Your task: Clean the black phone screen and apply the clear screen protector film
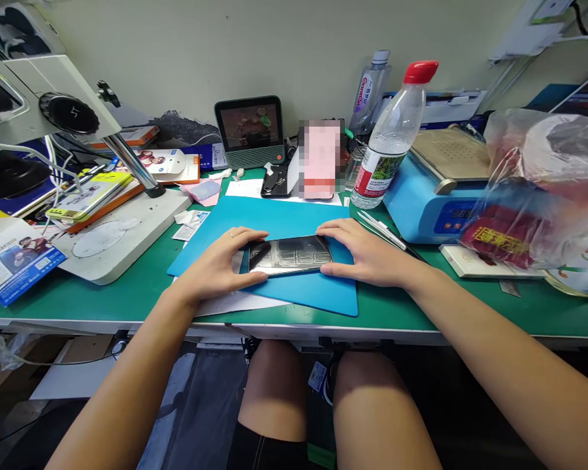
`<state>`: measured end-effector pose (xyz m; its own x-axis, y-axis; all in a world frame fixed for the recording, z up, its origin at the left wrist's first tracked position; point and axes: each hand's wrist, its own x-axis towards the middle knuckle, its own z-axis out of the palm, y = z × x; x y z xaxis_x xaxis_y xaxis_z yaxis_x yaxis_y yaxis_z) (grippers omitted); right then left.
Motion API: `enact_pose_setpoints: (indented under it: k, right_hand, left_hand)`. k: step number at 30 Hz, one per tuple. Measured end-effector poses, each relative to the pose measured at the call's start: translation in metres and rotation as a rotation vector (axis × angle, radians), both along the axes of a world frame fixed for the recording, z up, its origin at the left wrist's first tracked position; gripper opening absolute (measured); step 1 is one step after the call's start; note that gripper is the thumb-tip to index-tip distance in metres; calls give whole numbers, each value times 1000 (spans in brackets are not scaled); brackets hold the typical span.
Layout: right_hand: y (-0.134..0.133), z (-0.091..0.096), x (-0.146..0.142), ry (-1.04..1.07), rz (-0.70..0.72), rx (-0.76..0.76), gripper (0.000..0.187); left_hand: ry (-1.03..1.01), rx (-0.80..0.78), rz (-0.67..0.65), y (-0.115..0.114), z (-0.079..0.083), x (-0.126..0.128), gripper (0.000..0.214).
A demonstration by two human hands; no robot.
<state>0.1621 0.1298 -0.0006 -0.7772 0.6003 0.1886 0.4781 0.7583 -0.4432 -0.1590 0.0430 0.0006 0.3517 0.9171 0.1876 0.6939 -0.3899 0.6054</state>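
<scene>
A smartphone (291,254) with a dark, glossy screen lies sideways in front of me, over a blue mat (274,212). Light reflections cross its glass. My left hand (220,261) grips the phone's left end, thumb along the near edge and fingers at the far edge. At the other end, my right hand (367,254) holds it the same way, with thumb and fingers on opposite edges. White paper (245,302) sticks out from under the mat near my left wrist.
A microscope stand (122,241) with papers and boxes fills the left. Behind the mat are a small display (249,130) and a pink item (321,156). To the right stand a red-capped bottle (389,137), a blue heating device (421,202) and a plastic bag (539,196).
</scene>
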Motion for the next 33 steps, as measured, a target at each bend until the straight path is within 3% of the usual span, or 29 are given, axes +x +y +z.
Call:
enact_pose_setpoints:
  k: [33]
  right_hand:
    - [1, 0, 2, -50, -2, -5, 86]
  left_hand:
    - [62, 28, -13, -2, 3, 2, 72]
